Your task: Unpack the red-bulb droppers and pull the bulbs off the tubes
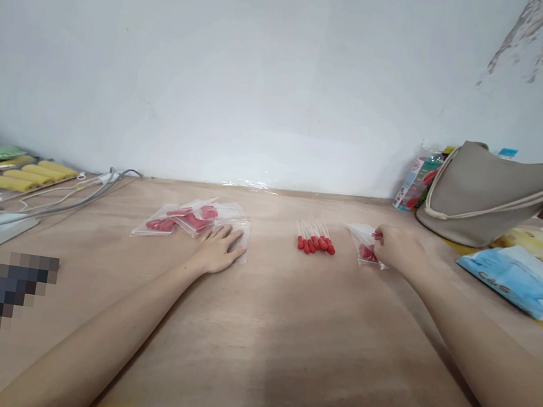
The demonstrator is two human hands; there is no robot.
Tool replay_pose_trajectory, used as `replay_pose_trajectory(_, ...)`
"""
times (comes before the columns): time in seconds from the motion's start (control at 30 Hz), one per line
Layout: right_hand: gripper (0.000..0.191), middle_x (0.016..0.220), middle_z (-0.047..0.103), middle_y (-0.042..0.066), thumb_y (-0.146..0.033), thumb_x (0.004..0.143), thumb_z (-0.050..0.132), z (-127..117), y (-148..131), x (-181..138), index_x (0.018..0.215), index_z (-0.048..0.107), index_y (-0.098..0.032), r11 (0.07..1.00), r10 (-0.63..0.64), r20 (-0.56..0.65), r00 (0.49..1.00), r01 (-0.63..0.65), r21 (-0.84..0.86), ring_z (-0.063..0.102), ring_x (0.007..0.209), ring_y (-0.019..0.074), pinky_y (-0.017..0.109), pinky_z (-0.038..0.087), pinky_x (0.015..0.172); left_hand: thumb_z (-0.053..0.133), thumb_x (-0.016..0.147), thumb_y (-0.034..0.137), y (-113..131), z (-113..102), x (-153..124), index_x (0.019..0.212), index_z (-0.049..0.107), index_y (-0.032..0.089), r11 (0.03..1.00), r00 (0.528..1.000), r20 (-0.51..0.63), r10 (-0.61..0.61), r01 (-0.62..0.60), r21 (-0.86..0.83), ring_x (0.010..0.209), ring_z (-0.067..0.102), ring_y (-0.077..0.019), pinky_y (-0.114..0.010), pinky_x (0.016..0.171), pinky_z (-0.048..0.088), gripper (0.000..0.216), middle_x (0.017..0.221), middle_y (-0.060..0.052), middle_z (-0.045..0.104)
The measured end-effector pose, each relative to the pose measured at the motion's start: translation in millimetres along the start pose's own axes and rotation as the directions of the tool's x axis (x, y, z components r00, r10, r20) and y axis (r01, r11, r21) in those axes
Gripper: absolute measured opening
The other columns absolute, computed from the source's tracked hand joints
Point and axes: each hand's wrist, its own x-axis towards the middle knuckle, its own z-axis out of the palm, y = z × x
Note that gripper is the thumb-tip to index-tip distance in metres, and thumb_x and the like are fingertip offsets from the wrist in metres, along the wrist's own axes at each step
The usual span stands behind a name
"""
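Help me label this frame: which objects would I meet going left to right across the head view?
Yellow rolls, pile of clear bags with red contents, red-tipped white sticks, single clear bag with red contents, gray bag.

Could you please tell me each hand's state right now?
Left hand: open, resting at the clear bags.
Right hand: curled at a separate bag; its exact grip cannot be told.

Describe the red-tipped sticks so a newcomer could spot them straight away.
On the wooden table, look between the left hand and the right hand. There, a small bunch of red-tipped white sticks lies with the tips toward the person. Unlike the red items in the clear bags on either side, these lie loose, outside any bag.
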Motion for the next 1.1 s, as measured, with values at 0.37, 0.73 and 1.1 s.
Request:
replay_pose_trajectory(0.37, 0.021, 0.088, 0.067, 0.006, -0.019, 0.084, 0.044, -17.3, -43.6, -24.9, 0.1, 0.058, -0.018, 0.801, -0.175, -0.745, 0.644, 0.533, 0.273, 0.061, 0.08, 0.018, 0.03, 0.049, 0.071, 0.041, 0.081, 0.054, -4.5, -12.2, 4.5, 0.124, 0.047, 0.03, 0.998, 0.998, -0.022, -0.056, 0.057, 0.015, 0.127, 0.031, -0.0261, -0.048, 0.102, 0.027, 0.049, 0.135, -0.008, 0.038)
replay_pose_trajectory(0.73, 0.025, 0.108, 0.061, 0.008, -0.019, 0.084, 0.048, 28.5, -113.5, -87.4, 0.109, 0.053, -0.02, 0.324, -0.742, -0.505, 0.441, 0.895, 0.306, 0.057, 0.1, 0.0161, 0.028, 0.047, 0.082, 0.045, 0.084, 0.034, 47.8, -29.2, -17.9, 0.095, 0.062, 0.017, 0.941, 0.948, -0.266, 0.175, -0.24, -0.238, 0.101, 0.055, -0.0203, -0.035, 0.093, 0.042, 0.027, 0.103, -0.006, 0.062)
replay_pose_trajectory(1.1, 0.028, 0.07, 0.061, 0.004, -0.044, 0.077, 0.053, 14.0, -99.1, -76.8, 0.067, 0.06, -0.018, 0.729, -0.336, 0.051, 0.941, 0.225, 0.647, 0.054, 0.07, 0.0174, 0.029, 0.04, 0.064, 0.048, 0.085, 0.041, 89.8, -12.8, -55.2, 0.127, 0.041, 0.019, 0.775, 0.867, -0.117, 0.485, -0.488, -0.402, 0.11, 0.051, -0.0214, -0.037, 0.093, 0.042, 0.048, 0.123, -0.01, 0.052)
